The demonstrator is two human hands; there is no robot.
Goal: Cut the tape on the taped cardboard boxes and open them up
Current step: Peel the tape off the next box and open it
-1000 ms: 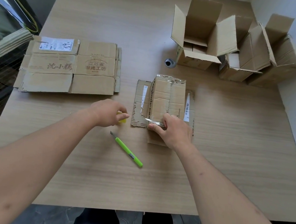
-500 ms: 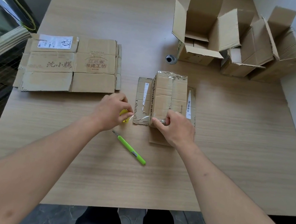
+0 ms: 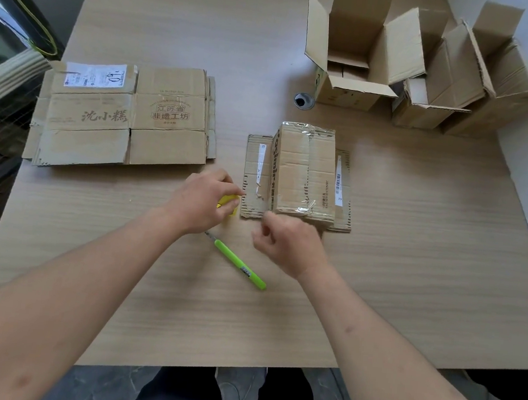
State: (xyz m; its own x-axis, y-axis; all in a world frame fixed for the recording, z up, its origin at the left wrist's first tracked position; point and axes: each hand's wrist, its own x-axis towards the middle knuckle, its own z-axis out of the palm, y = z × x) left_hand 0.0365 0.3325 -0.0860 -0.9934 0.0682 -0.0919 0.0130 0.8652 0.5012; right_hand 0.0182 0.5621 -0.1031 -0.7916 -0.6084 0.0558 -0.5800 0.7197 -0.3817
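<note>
A small taped cardboard box [image 3: 291,170] lies folded flat mid-table on other flat cardboard [image 3: 254,166]. Crinkled clear tape [image 3: 307,208] sticks up at its near end. My right hand [image 3: 287,242] hovers just in front of that end with curled, blurred fingers, and I see nothing in them. My left hand [image 3: 203,202] sits to the box's left and holds a small yellow object [image 3: 228,203], with its fingertips by the cardboard's edge. A green utility knife [image 3: 238,263] lies on the table between my hands, with neither hand on it.
A large flattened box with printed characters [image 3: 125,118] lies at the left. Three opened boxes [image 3: 361,48] [image 3: 441,88] [image 3: 506,78] stand at the back right. A round cable hole [image 3: 304,100] is in the table. The table's near edge [image 3: 240,363] is close to my lap.
My right hand has let go of the box's near end and drawn back toward me. My left hand has shifted slightly toward the cardboard's edge with the yellow object.
</note>
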